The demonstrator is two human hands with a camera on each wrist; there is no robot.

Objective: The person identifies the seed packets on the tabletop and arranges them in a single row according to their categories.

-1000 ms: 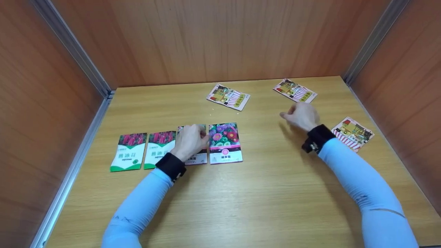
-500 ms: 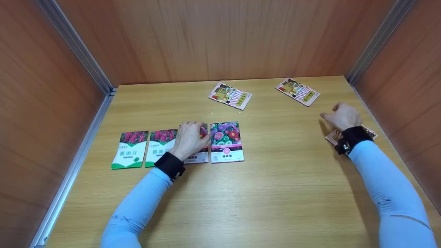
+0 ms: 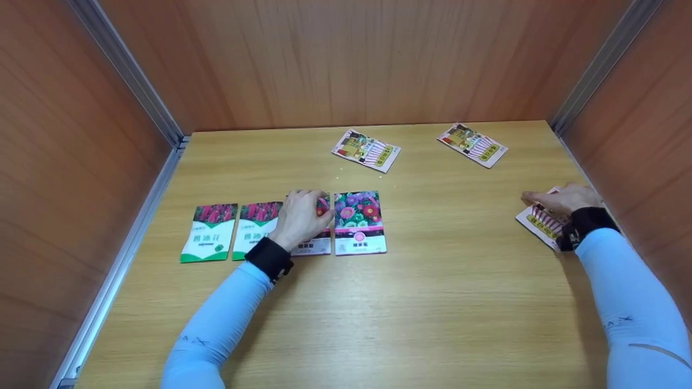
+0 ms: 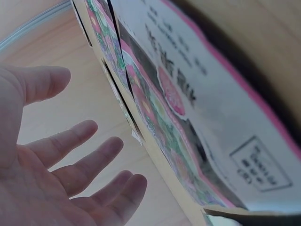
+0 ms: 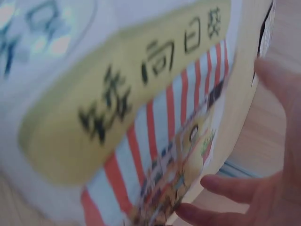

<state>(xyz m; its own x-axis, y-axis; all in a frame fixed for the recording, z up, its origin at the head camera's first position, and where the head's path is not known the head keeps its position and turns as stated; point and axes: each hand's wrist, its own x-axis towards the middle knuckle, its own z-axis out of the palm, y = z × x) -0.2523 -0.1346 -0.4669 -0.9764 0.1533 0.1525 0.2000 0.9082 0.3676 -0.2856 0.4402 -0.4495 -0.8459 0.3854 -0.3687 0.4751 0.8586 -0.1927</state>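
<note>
My left hand (image 3: 300, 219) is over a pink-and-white flower seed packet (image 3: 313, 248), hiding much of it. In the left wrist view its thumb and fingers (image 4: 82, 172) are spread, with nothing between them. At the far right, my right hand (image 3: 567, 200) lies across a striped seed packet (image 3: 543, 224) and covers its upper part. The right wrist view has the thumb and fingertips (image 5: 225, 186) apart along that packet's far edge; whether they touch it I cannot tell. Beside the left hand lies another pink-and-white flower packet (image 3: 359, 221).
Two green-and-white seed packets, one at the row's left end (image 3: 210, 233) and one beside it (image 3: 254, 232), lie flat. Toward the back lie two striped packets, one near the middle (image 3: 366, 151) and one farther right (image 3: 473, 145). Wooden panels (image 3: 346, 65) enclose the table (image 3: 411, 308).
My right hand has moved right and toward me, from near the back right striped packet onto the one at the far right. The left hand has stayed over the flower packet.
</note>
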